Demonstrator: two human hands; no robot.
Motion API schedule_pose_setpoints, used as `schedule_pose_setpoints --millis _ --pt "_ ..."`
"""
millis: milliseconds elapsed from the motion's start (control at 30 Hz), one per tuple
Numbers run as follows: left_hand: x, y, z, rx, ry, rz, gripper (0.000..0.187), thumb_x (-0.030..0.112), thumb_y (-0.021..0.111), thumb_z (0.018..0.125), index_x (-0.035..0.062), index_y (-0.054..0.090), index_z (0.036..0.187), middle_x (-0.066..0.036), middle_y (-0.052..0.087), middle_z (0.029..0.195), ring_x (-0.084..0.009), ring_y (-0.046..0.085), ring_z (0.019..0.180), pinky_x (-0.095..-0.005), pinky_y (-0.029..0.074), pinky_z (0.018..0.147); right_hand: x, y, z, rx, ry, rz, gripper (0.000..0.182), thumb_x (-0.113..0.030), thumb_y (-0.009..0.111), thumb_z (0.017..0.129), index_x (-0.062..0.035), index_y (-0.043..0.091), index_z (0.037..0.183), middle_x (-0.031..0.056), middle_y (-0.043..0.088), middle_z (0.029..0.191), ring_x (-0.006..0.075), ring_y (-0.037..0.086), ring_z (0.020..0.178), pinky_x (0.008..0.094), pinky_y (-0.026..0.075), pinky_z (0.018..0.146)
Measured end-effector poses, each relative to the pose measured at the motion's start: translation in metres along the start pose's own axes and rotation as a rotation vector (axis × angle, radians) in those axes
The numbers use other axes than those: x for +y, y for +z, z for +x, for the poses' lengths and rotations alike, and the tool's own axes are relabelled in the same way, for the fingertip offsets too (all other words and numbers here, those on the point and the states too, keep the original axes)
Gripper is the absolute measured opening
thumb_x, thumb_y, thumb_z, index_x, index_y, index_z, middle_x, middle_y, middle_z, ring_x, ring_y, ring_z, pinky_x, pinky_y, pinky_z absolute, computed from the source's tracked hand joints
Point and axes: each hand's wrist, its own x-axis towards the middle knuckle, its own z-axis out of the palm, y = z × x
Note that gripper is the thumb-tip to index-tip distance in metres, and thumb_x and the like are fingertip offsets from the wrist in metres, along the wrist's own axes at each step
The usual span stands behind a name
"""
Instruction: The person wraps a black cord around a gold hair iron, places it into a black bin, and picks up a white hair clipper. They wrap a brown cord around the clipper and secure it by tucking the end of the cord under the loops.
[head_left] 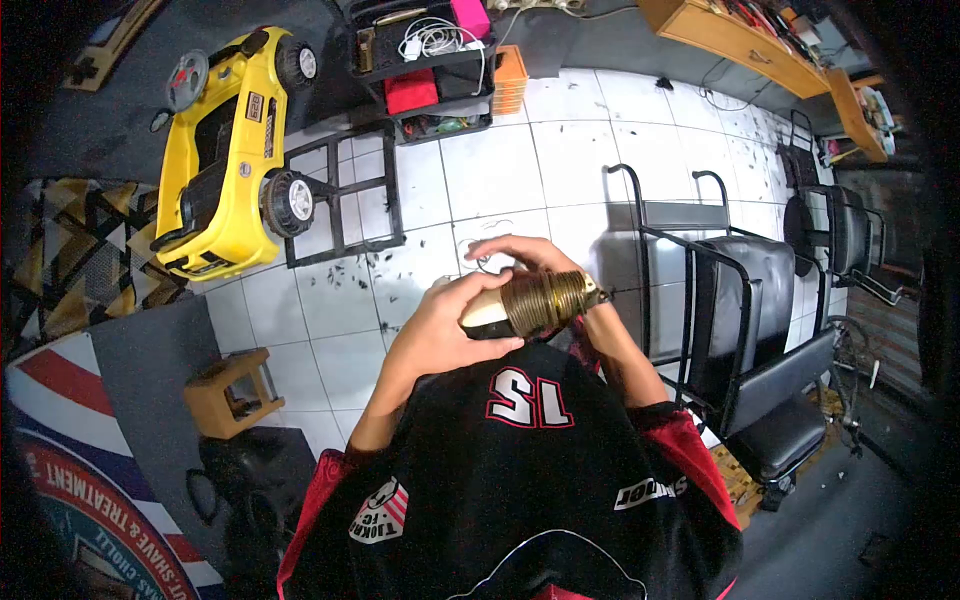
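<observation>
A gold hair clipper [541,303] with a ribbed body lies level in front of my chest, a smooth, shiny part at its left end. My left hand [440,322] is closed on that left end, fingers over the top side and thumb along the lower side. From behind, my right hand [530,256] supports the ribbed body, with its fingers curved toward the left hand. Most of the right palm is hidden by the clipper. Under both hands is the black and red jersey [480,460] I wear.
Dark tufts of hair lie on the white tiled floor [490,170]. A yellow toy car [232,150] and a black metal frame [338,190] are at left. Black barber chairs [750,300] stand at right. A black cart [420,65] is at the back, a wooden stool [232,392] lower left.
</observation>
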Motion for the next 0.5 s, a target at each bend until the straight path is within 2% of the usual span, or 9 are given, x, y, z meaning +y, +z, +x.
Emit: schedule_pose_setpoints --millis 33,67,100,200,267,333,400,433,500 --pt "0.001 0.000 0.000 0.032 -0.030 -0.087 0.059 0.021 0.086 0.068 -0.0008 0.058 0.115 -0.017 0.068 0.107 -0.0219 0.066 0.098 -0.0330 0.051 0.086 0.000 -0.002 -0.005 -0.029 0.066 0.031 0.042 -0.010 0.069 0.080 -0.0007 0.059 0.120 0.0126 0.064 0.118 0.0223 0.061 0.109 0.0354 0.047 0.095" --pt "0.002 -0.002 0.002 0.017 -0.075 -0.182 0.059 0.019 0.086 0.069 -0.0027 0.057 0.116 -0.014 0.067 0.106 -0.0156 0.063 0.099 -0.0300 0.050 0.086 -0.002 -0.003 -0.012 -0.057 0.132 0.062 0.043 -0.012 0.069 0.081 0.0008 0.059 0.120 0.0131 0.064 0.117 0.0214 0.061 0.107 0.0346 0.047 0.094" --pt "0.002 -0.003 0.003 0.024 -0.077 -0.244 0.058 0.019 0.085 0.070 -0.0037 0.058 0.116 -0.012 0.067 0.105 -0.0145 0.063 0.096 -0.0290 0.050 0.085 -0.015 0.003 -0.017 0.042 -0.051 0.107 0.041 -0.015 0.067 0.083 0.0010 0.058 0.120 0.0112 0.065 0.114 0.0190 0.060 0.103 0.0328 0.047 0.093" --pt "-0.003 -0.008 0.004 -0.055 -0.122 -0.504 0.046 0.015 0.076 0.081 -0.0033 0.054 0.116 -0.010 0.064 0.094 -0.0148 0.063 0.082 -0.0274 0.053 0.070 0.016 0.007 -0.031 0.165 0.243 -0.034 0.032 -0.003 0.062 0.085 0.0011 0.058 0.117 0.0100 0.063 0.111 0.0173 0.058 0.104 0.0344 0.048 0.091" --pt "-0.003 -0.008 0.005 -0.124 -0.205 -0.871 0.039 0.013 0.069 0.086 -0.0018 0.050 0.117 -0.010 0.062 0.090 -0.0161 0.063 0.076 -0.0276 0.053 0.062 0.016 0.014 -0.041 0.388 0.162 0.129 0.035 0.004 0.063 0.081 0.0002 0.058 0.115 0.0103 0.063 0.109 0.0172 0.058 0.104 0.0337 0.049 0.090" --pt "0.003 -0.001 0.007 -0.121 -0.184 -0.969 0.044 0.012 0.062 0.089 0.0011 0.038 0.125 -0.015 0.059 0.090 -0.0199 0.061 0.068 -0.0289 0.049 0.051 0.000 0.008 -0.033 0.347 0.207 -0.037 0.031 0.001 0.064 0.081 0.0008 0.059 0.112 0.0093 0.064 0.105 0.0165 0.057 0.102 0.0313 0.048 0.089" --pt "0.004 0.003 0.004 -0.134 -0.197 -1.063 0.052 0.018 0.063 0.089 0.0016 0.034 0.129 -0.020 0.059 0.094 -0.0215 0.060 0.063 -0.0291 0.046 0.047 0.002 -0.019 -0.019 0.060 0.032 0.039 0.025 -0.004 0.065 0.082 0.0016 0.064 0.106 0.0090 0.066 0.099 0.0167 0.059 0.097 0.0286 0.048 0.085" --pt "0.002 0.005 0.002 -0.208 -0.234 -1.183 0.052 0.012 0.061 0.091 0.0037 0.029 0.130 -0.018 0.058 0.091 -0.0225 0.061 0.065 -0.0309 0.048 0.049 -0.004 -0.020 -0.016 0.121 0.066 0.059 0.021 -0.008 0.068 0.083 0.0009 0.068 0.102 0.0087 0.065 0.094 0.0161 0.058 0.090 0.0278 0.048 0.079" --pt "0.004 0.012 -0.003 -0.284 -0.312 -1.260 0.050 0.013 0.061 0.091 0.0055 0.030 0.131 -0.018 0.058 0.094 -0.0236 0.061 0.064 -0.0312 0.048 0.048 -0.017 -0.019 -0.007 0.183 0.108 0.038 0.017 -0.012 0.069 0.087 0.0001 0.073 0.098 0.0079 0.064 0.088 0.0144 0.058 0.083 0.0271 0.048 0.072"
